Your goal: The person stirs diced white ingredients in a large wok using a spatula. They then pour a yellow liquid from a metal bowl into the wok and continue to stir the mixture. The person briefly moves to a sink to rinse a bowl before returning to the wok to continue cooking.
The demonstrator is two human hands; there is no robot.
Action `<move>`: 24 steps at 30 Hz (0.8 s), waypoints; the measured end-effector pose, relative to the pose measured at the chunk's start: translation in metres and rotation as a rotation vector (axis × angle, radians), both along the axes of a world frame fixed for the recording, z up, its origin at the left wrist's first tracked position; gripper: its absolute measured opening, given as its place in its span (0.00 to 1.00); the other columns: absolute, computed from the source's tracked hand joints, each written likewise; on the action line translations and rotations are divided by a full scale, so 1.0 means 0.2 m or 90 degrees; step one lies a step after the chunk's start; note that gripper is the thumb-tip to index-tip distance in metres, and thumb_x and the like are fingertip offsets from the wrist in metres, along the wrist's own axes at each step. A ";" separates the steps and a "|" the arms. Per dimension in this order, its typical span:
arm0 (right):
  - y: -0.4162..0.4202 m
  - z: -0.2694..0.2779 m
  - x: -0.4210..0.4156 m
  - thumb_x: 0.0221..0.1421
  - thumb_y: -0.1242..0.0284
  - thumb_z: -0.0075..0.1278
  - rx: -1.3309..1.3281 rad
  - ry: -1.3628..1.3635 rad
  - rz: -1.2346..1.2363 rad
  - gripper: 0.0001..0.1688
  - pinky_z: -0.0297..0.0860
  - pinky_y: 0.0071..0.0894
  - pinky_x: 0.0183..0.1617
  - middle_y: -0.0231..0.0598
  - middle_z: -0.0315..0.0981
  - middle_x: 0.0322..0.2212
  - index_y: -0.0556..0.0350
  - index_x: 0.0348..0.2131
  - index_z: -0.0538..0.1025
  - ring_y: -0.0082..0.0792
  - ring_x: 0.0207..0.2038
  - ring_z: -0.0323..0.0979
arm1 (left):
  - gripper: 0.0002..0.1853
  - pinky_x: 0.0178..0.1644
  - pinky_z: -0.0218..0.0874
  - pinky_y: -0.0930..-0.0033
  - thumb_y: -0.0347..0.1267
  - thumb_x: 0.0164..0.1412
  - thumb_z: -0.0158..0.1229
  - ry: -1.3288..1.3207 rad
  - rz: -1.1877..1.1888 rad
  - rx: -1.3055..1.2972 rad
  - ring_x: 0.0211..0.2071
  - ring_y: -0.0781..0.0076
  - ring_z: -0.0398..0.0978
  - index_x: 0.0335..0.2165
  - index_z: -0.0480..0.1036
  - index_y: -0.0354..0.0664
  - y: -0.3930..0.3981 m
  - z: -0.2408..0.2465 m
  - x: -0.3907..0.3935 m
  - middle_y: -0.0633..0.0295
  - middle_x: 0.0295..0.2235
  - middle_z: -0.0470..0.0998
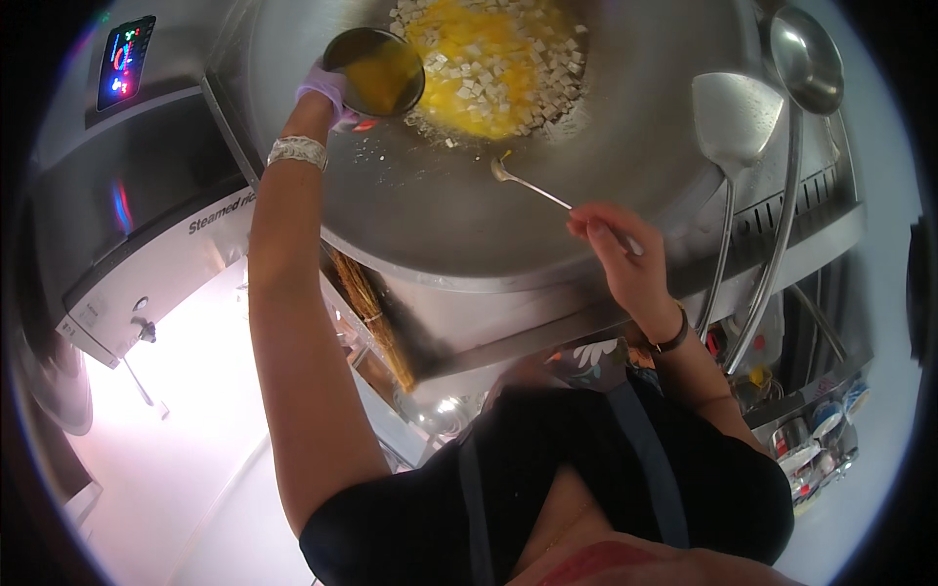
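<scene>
My left hand (322, 91), in a purple glove, grips a dark bowl (339, 51) tilted over the left side of a large metal wok (454, 227). Yellow liquid that looks like beaten egg (377, 77) is inside the bowl. Small white cubes (476, 88), perhaps tofu, lie in the wok, with more of the yellow liquid spread among them. Bare of any glove, my right hand (623, 249) holds a small metal spoon (538, 191) by its handle. The spoon's bowl hovers over or rests on the near wok surface; I cannot tell which.
A wok spatula (736, 121) and a large ladle (806, 62) lie at the wok's right, handles towards me. Below the rim is a bundled straw brush (370, 315). A steel appliance (157, 242) with a lit display (126, 62) stands left. Several containers (813, 447) fill a lower-right rack.
</scene>
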State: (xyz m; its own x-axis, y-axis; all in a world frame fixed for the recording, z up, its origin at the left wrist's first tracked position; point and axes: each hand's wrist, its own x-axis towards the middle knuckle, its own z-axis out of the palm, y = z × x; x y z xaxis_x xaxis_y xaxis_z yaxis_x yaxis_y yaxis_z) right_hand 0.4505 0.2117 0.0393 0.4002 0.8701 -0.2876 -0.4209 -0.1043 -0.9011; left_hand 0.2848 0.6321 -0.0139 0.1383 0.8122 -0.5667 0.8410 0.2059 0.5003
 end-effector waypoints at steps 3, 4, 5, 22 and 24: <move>0.02 -0.01 -0.01 0.56 0.79 0.38 -0.020 0.015 0.015 0.11 0.65 0.23 0.42 0.37 0.70 0.31 0.65 0.36 0.71 0.26 0.35 0.69 | 0.23 0.20 0.69 0.55 0.21 0.49 0.44 0.007 -0.093 -0.017 0.25 0.48 0.73 0.47 0.60 0.47 0.01 -0.01 -0.03 0.47 0.35 0.70; 0.02 0.00 0.00 0.56 0.79 0.38 -0.028 0.015 0.031 0.10 0.65 0.23 0.42 0.37 0.70 0.31 0.65 0.36 0.71 0.25 0.35 0.69 | 0.23 0.21 0.70 0.55 0.22 0.49 0.43 0.013 -0.090 -0.029 0.25 0.47 0.73 0.47 0.60 0.47 0.01 -0.01 -0.01 0.47 0.35 0.70; 0.02 0.00 0.01 0.56 0.79 0.39 -0.037 0.014 0.044 0.10 0.65 0.23 0.42 0.37 0.70 0.31 0.65 0.35 0.72 0.25 0.35 0.69 | 0.23 0.21 0.70 0.55 0.22 0.49 0.43 0.020 -0.089 -0.041 0.26 0.47 0.73 0.47 0.60 0.47 0.02 -0.01 0.00 0.47 0.36 0.70; 0.06 -0.08 0.08 0.56 0.79 0.38 -0.066 0.035 0.016 0.10 0.63 0.21 0.39 0.39 0.70 0.30 0.65 0.35 0.71 0.25 0.34 0.68 | 0.27 0.46 0.62 0.56 0.31 0.48 0.49 0.366 -0.056 0.348 0.48 0.58 0.64 0.50 0.55 0.50 0.49 -0.15 0.61 0.53 0.51 0.59; 0.08 -0.08 0.07 0.55 0.80 0.39 -0.061 0.048 0.020 0.10 0.64 0.21 0.40 0.39 0.70 0.31 0.65 0.35 0.71 0.26 0.35 0.69 | 0.31 0.54 0.52 0.61 0.35 0.48 0.50 0.376 0.028 0.269 0.53 0.65 0.56 0.52 0.51 0.53 0.42 -0.04 0.52 0.56 0.54 0.52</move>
